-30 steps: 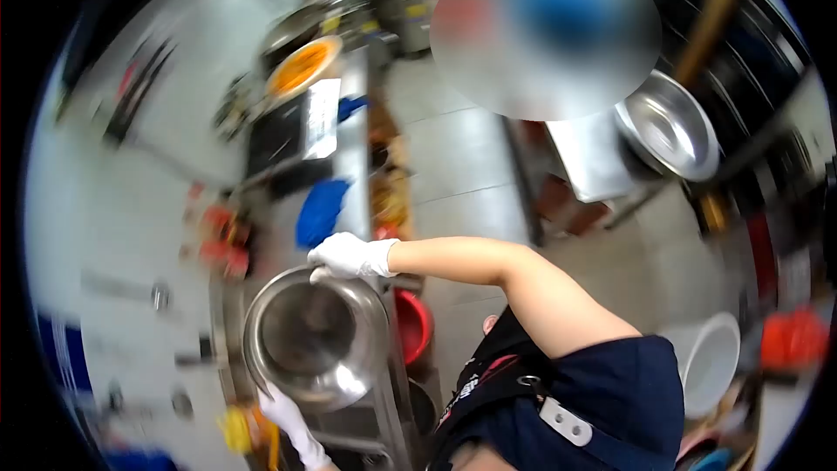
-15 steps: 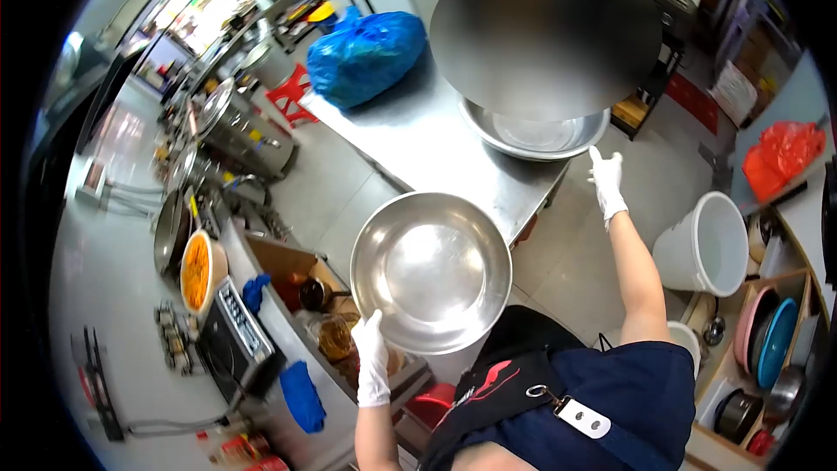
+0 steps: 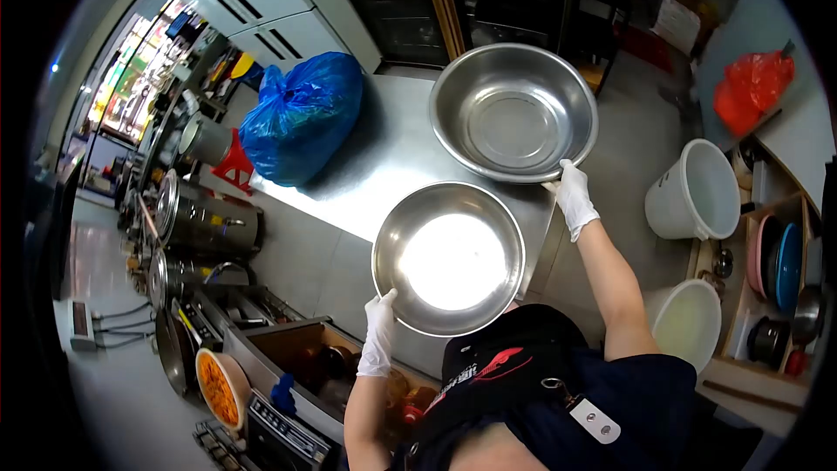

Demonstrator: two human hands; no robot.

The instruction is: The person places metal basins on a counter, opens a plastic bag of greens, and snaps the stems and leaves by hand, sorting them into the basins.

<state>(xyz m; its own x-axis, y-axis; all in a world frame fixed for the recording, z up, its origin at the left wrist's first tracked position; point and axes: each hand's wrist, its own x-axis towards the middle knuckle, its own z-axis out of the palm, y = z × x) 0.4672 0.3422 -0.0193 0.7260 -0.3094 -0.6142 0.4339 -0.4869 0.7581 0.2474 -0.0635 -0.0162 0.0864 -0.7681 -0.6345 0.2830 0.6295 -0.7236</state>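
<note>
White gloves cover both my hands. My left hand (image 3: 378, 331) grips the lower left rim of a shiny steel bowl (image 3: 393, 249), which is held in front of my body near the table's front edge, its inside showing bright glare. A second, larger steel basin (image 3: 513, 126) rests on the right end of the steel table (image 3: 397, 122). My right hand (image 3: 574, 196) is closed on the lower right rim of this basin. Both vessels look empty inside.
A full blue plastic bag (image 3: 305, 118) sits on the table's left part. White buckets (image 3: 697, 192) stand at the right beside shelves with pans (image 3: 789, 266). A tub of orange food (image 3: 220, 388) is at lower left. A red bag (image 3: 754, 92) hangs at upper right.
The view has turned from the sink side to the table. My left hand has carried the bowl along. My right hand left that bowl, reached out open, and has taken the basin's rim.
</note>
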